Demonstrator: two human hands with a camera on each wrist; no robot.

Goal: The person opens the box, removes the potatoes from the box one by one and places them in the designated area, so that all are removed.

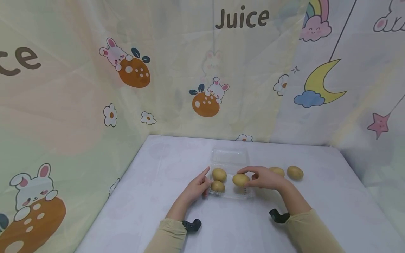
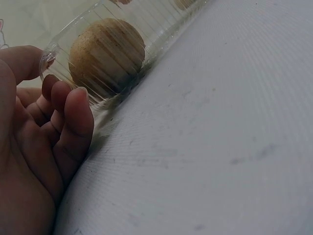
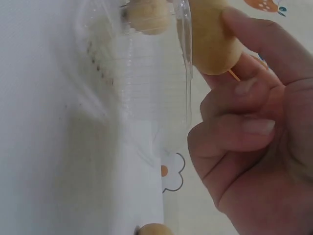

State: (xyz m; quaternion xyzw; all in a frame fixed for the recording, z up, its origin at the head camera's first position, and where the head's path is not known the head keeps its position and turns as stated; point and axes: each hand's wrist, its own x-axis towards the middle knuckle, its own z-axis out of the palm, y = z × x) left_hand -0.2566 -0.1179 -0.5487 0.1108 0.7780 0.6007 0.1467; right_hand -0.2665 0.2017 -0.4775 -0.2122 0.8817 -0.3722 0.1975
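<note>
In the head view a clear plastic container (image 1: pixel 230 159) lies with its lid folded back. Two potatoes, a rear one (image 1: pixel 219 174) and a front one (image 1: pixel 218 186), sit in its left side. My right hand (image 1: pixel 264 177) pinches another potato (image 1: pixel 241 180) between thumb and forefinger over the container's right side. The right wrist view shows that potato (image 3: pixel 212 41) beside the clear rim, the other fingers curled below. My left hand (image 1: pixel 197 185) holds the container's left edge, forefinger stretched along it. In the left wrist view its digits are at the corner, close to a potato (image 2: pixel 107 56) behind the ribbed wall.
Two more potatoes, one (image 1: pixel 277 171) partly behind my right hand and one (image 1: pixel 295 172) farther right, lie on the white-covered table (image 1: pixel 231 225). A printed curtain (image 1: pixel 171 70) rises behind the table and at both sides. Each wrist wears a black device.
</note>
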